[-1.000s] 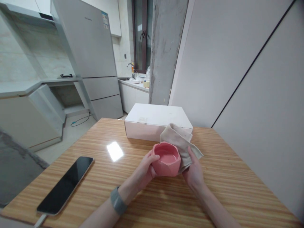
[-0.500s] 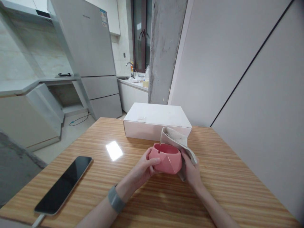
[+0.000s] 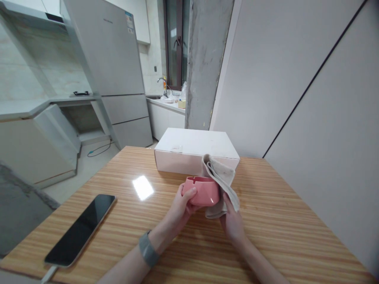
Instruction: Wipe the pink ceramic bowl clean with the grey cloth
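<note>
A pink faceted ashtray (image 3: 204, 193) with notches in its rim is held above the table by my left hand (image 3: 184, 203), thumb on the near side and fingers around and under it. My right hand (image 3: 232, 221) is closed on a folded, pale grey cloth (image 3: 222, 177), which presses against the ashtray's right side. The ashtray tilts so that little of its inside shows. Part of my right hand's fingers is hidden behind the cloth.
Behind my hands a white box (image 3: 195, 148) lies on the wood-grain table (image 3: 284, 221). To the left is a black phone (image 3: 81, 230) with a white cable (image 3: 49, 274) plugged in. A white wall (image 3: 296, 79) borders the right; a fridge (image 3: 109, 59) stands beyond the table.
Both hands have shifted slightly left. The ashtray has tilted, so its opening shows less. The cloth has moved left with my right hand and now hangs lower beside the ashtray.
</note>
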A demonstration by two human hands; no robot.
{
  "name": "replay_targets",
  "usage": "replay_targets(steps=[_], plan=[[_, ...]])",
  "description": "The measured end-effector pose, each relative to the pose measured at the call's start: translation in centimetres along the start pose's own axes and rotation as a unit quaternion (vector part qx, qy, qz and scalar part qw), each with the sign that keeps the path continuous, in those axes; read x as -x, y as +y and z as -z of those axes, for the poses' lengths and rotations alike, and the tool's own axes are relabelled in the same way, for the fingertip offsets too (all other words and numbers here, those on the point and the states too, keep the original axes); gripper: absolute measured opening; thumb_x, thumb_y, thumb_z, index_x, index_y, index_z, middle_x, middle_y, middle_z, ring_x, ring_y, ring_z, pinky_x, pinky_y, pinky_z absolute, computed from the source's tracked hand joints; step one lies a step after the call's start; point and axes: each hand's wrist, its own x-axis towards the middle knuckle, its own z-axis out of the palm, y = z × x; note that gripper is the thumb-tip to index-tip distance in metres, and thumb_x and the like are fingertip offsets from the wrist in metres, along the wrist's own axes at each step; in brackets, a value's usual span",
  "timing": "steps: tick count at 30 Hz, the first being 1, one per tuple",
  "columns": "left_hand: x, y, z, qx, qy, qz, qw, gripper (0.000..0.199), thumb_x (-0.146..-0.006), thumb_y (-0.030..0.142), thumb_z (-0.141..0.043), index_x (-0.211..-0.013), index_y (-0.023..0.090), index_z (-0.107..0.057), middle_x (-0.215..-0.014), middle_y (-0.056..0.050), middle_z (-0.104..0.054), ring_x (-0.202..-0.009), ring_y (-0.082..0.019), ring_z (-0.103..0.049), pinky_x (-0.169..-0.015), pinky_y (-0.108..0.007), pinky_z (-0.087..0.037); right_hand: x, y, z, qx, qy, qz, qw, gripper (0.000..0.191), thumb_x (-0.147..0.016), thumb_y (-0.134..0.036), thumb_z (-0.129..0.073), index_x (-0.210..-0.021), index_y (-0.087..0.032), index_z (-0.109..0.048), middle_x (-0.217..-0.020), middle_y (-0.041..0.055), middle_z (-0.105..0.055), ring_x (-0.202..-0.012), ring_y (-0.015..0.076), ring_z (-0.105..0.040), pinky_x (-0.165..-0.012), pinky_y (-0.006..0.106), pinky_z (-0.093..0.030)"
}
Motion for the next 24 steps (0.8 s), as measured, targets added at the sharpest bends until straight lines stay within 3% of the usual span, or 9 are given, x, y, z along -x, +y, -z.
replay_targets(steps=[3, 5, 8, 11, 15, 17, 20, 24], plan=[[-0.1, 0.2, -0.1, -0.011, 0.022, -0.018, 1.000, 0.049, -0.074, 0.032, -0.073, -0.117, 0.017, -0.054, -0.114, -0.011, -0.062, -0.100, -0.022, -0.060, -0.083, -0.034, -0.051, 0.7, -1.1, -0.2, 0.028, -0.067, 0.045, 0.996, 0.042, -0.087, -0.048, -0.050, -0.123, -0.031, -0.062, -0.127, 0.0018, -0.063, -0.127, 0.0278, -0.050, -0.111, 0.046, -0.036], [-0.1, 0.4, -0.2, -0.011, 0.017, -0.004, 1.000, 0.049, -0.078, 0.043, -0.068, -0.118, 0.018, -0.055, -0.117, -0.011, -0.062, -0.103, -0.023, -0.059, -0.084, -0.033, -0.049, 1.0, -2.2, -0.6, 0.020, -0.117, 0.075, 0.990, 0.045, -0.090, -0.046, -0.045, -0.133, -0.035, -0.051, -0.143, -0.0034, -0.048, -0.136, 0.0253, -0.039, -0.114, 0.046, -0.032], [-0.2, 0.6, -0.1, -0.017, -0.022, 0.045, 0.999, 0.055, -0.083, 0.059, -0.051, -0.118, 0.017, -0.059, -0.114, -0.011, -0.065, -0.106, -0.025, -0.058, -0.084, -0.034, -0.048, 0.9, -2.8, -0.7, 0.011, -0.107, 0.093, 0.990, 0.047, -0.092, -0.043, -0.043, -0.139, -0.036, -0.043, -0.153, -0.0072, -0.032, -0.142, 0.0234, -0.026, -0.116, 0.045, -0.026], [-0.5, 0.3, 0.2, -0.044, -0.033, 0.045, 0.997, 0.047, -0.084, 0.054, -0.053, -0.114, 0.018, -0.061, -0.111, -0.008, -0.066, -0.102, -0.023, -0.059, -0.084, -0.032, -0.046, 0.2, -1.5, 0.0, -0.009, -0.055, 0.080, 0.995, 0.049, -0.090, -0.046, -0.047, -0.137, -0.034, -0.046, -0.146, -0.0030, -0.045, -0.140, 0.0245, -0.031, -0.116, 0.046, -0.027], [-0.5, -0.4, 0.4, -0.074, -0.017, -0.039, 0.996, 0.031, -0.083, 0.041, -0.063, -0.105, 0.019, -0.061, -0.108, -0.007, -0.065, -0.100, -0.019, -0.059, -0.085, -0.028, -0.043, -0.3, -0.2, 0.4, -0.074, 0.018, 0.002, 0.997, 0.045, -0.088, -0.049, -0.049, -0.130, -0.033, -0.054, -0.135, -0.0006, -0.057, -0.132, 0.0263, -0.045, -0.111, 0.050, -0.033], [-0.2, -0.6, 0.3, -0.076, -0.045, -0.059, 0.994, 0.041, -0.080, 0.043, -0.067, -0.111, 0.017, -0.060, -0.111, -0.009, -0.065, -0.104, -0.021, -0.058, -0.089, -0.030, -0.042, -0.2, -0.6, 0.0, -0.124, 0.026, -0.049, 0.991, 0.044, -0.088, -0.051, -0.049, -0.127, -0.033, -0.057, -0.130, -0.0001, -0.061, -0.127, 0.0264, -0.051, -0.108, 0.050, -0.038], [0.3, -0.5, 0.2, -0.077, -0.097, -0.036, 0.992, 0.057, -0.073, 0.049, -0.072, -0.117, 0.015, -0.060, -0.114, -0.013, -0.065, -0.111, -0.028, -0.056, -0.095, -0.036, -0.041, 0.2, -1.8, -0.8, -0.193, 0.008, -0.110, 0.975, 0.042, -0.085, -0.054, -0.051, -0.119, -0.032, -0.063, -0.123, -0.0007, -0.066, -0.121, 0.0258, -0.056, -0.105, 0.048, -0.042], [0.4, -0.3, 0.2, -0.086, -0.087, -0.015, 0.992, 0.062, -0.073, 0.055, -0.068, -0.116, 0.012, -0.063, -0.110, -0.014, -0.068, -0.109, -0.031, -0.058, -0.096, -0.040, -0.041, 0.3, -2.4, -1.1, -0.197, -0.004, -0.106, 0.975, 0.040, -0.083, -0.052, -0.056, -0.117, -0.032, -0.064, -0.127, -0.0028, -0.064, -0.127, 0.0230, -0.050, -0.111, 0.045, -0.034]])
